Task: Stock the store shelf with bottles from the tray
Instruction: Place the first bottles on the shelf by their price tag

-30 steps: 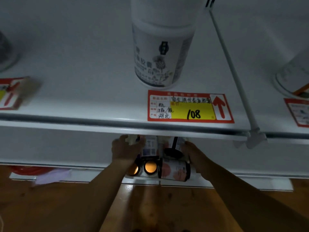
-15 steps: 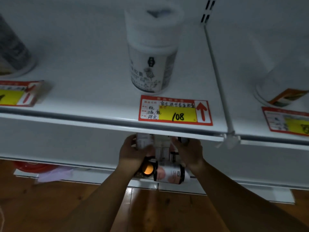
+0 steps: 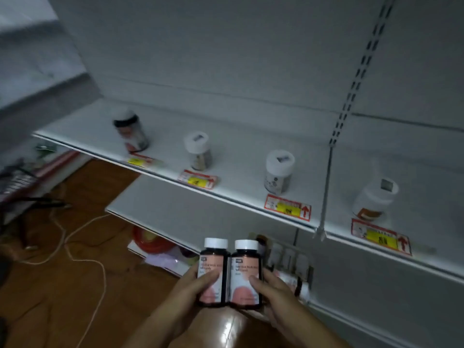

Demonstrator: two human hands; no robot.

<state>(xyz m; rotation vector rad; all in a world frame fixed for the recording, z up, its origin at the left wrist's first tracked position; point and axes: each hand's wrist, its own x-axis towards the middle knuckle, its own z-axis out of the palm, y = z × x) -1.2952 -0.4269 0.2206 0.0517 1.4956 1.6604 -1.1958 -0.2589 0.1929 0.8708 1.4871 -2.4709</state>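
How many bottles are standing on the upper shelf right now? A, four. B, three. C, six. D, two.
A: four bottles stand spaced along the upper shelf: a dark one at the left, then three white-capped ones, each behind a price tag.

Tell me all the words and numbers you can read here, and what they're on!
Two dark bottles with white caps and pink labels, left hand's and right hand's: "Soft", rest blurred.
Red-and-yellow price tags on the white shelf edge: black numbers, too blurred to read.
White-capped shelf jars: print too small.
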